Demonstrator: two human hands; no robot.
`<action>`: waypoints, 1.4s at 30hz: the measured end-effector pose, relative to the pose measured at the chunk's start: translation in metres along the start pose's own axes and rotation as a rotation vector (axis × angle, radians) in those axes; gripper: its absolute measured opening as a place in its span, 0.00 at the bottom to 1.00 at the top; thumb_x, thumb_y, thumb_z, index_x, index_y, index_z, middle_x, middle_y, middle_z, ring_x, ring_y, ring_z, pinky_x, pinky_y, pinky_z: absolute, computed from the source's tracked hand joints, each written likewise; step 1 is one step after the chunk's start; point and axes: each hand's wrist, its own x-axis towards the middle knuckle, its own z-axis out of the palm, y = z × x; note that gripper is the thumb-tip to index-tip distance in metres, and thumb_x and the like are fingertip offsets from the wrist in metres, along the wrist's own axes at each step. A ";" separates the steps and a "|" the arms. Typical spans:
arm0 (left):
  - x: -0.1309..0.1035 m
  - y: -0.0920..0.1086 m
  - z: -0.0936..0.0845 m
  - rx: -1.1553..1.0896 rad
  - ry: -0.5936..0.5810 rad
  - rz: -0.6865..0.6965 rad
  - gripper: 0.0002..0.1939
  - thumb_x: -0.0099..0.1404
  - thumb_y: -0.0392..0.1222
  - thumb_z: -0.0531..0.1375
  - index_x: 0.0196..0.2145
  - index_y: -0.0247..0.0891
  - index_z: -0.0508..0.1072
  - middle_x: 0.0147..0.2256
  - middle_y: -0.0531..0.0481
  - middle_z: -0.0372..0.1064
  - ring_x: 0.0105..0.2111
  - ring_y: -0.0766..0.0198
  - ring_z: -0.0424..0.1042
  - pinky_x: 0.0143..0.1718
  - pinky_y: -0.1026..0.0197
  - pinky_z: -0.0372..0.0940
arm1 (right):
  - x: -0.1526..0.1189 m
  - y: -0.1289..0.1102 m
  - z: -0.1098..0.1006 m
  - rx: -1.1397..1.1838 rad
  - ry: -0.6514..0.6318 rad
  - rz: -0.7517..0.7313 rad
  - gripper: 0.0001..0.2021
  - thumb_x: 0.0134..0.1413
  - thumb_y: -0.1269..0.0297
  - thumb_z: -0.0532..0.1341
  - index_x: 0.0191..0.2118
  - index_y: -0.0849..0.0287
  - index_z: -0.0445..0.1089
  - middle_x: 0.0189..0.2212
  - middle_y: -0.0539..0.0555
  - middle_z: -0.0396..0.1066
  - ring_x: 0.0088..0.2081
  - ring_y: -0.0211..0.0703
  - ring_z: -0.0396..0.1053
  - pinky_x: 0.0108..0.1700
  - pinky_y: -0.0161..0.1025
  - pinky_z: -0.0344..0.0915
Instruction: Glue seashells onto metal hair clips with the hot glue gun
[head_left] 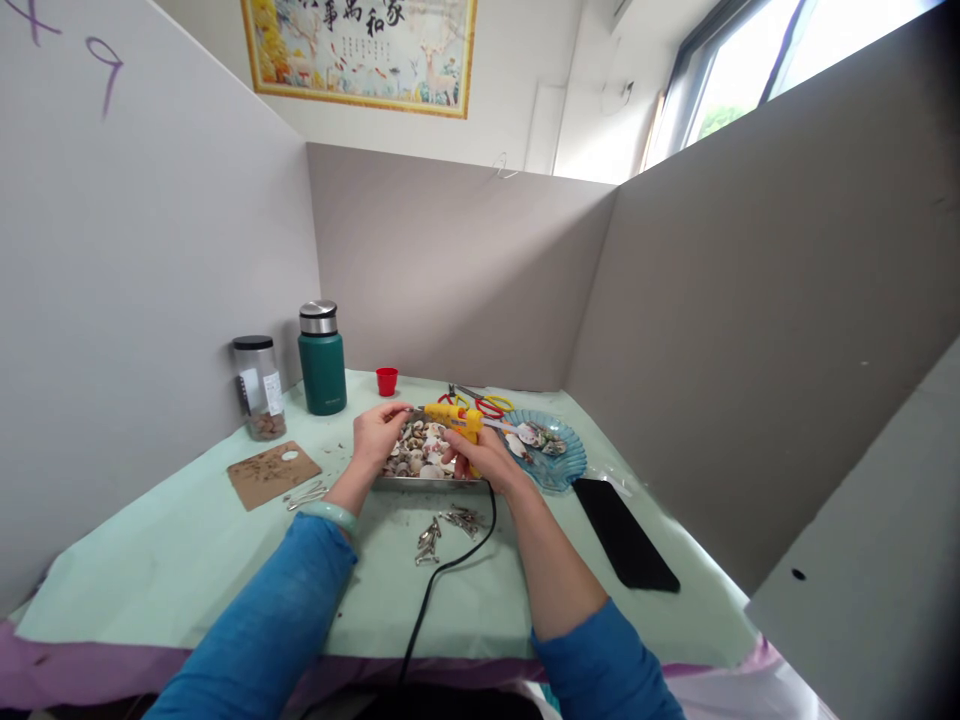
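Left hand point(375, 436): fingertips near the nozzle point(420, 409); too small for us to tell whether they pinch a part. Metal tray point(427, 485) of shells below. Yellow glue gun point(448, 414) above it, gripped in our right hand point(487, 456). Risks: a hot tip might burn fingers; a snagged cord point(450, 566) could jerk our aim.

Whether my left hand point(379, 435) pinches anything at its fingertips: too small to tell. Glue gun point(454, 417): handle mostly covered by my right hand point(486, 458). Tray point(427, 485): partly hidden behind both hands. Jar label point(272, 393): illegible. Poster point(360, 55) and window point(742, 75): cut off by the top edge. My blue sleeves point(262, 610): cut off by the bottom edge.
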 end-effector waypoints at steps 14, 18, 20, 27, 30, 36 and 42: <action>0.001 -0.001 -0.001 0.041 0.008 -0.011 0.13 0.52 0.45 0.59 0.33 0.38 0.78 0.22 0.54 0.72 0.18 0.67 0.65 0.26 0.65 0.61 | -0.003 -0.004 0.001 -0.016 -0.017 0.019 0.22 0.50 0.45 0.60 0.33 0.64 0.69 0.17 0.51 0.69 0.15 0.32 0.62 0.16 0.29 0.55; 0.001 0.000 -0.001 0.029 0.003 -0.017 0.13 0.52 0.46 0.59 0.33 0.38 0.78 0.22 0.54 0.72 0.18 0.67 0.65 0.25 0.65 0.61 | -0.002 -0.004 0.000 -0.021 -0.010 0.029 0.22 0.50 0.45 0.60 0.32 0.64 0.70 0.14 0.49 0.67 0.14 0.33 0.61 0.16 0.30 0.56; 0.000 0.001 -0.001 0.029 0.000 -0.020 0.13 0.52 0.45 0.59 0.33 0.38 0.78 0.22 0.54 0.72 0.17 0.68 0.65 0.25 0.65 0.61 | -0.002 -0.004 0.001 -0.021 -0.008 0.022 0.22 0.50 0.45 0.60 0.31 0.63 0.70 0.15 0.49 0.67 0.15 0.33 0.61 0.16 0.30 0.55; 0.001 -0.001 0.000 0.036 -0.001 -0.015 0.13 0.52 0.45 0.60 0.33 0.39 0.78 0.23 0.53 0.74 0.18 0.67 0.66 0.26 0.64 0.62 | -0.004 -0.007 0.001 -0.021 -0.016 0.015 0.21 0.50 0.46 0.60 0.31 0.63 0.70 0.17 0.51 0.69 0.15 0.33 0.62 0.16 0.30 0.55; 0.002 -0.002 0.000 0.053 0.006 -0.008 0.12 0.52 0.45 0.59 0.33 0.39 0.78 0.24 0.53 0.74 0.19 0.66 0.67 0.27 0.64 0.63 | -0.003 -0.006 0.001 -0.016 -0.020 0.011 0.20 0.50 0.47 0.60 0.32 0.64 0.69 0.21 0.52 0.71 0.15 0.32 0.62 0.16 0.29 0.55; 0.000 0.000 -0.001 0.050 0.003 -0.015 0.13 0.53 0.45 0.59 0.34 0.39 0.78 0.23 0.54 0.73 0.18 0.67 0.66 0.26 0.65 0.62 | -0.002 -0.001 0.000 0.004 -0.026 -0.008 0.21 0.50 0.46 0.60 0.33 0.64 0.69 0.25 0.54 0.73 0.16 0.32 0.64 0.15 0.29 0.56; 0.002 -0.004 -0.001 0.058 0.012 0.006 0.13 0.53 0.45 0.58 0.34 0.39 0.78 0.24 0.53 0.74 0.20 0.67 0.67 0.27 0.65 0.62 | -0.001 0.000 0.000 -0.006 -0.016 0.004 0.22 0.49 0.45 0.61 0.31 0.64 0.69 0.22 0.53 0.72 0.16 0.32 0.63 0.16 0.29 0.56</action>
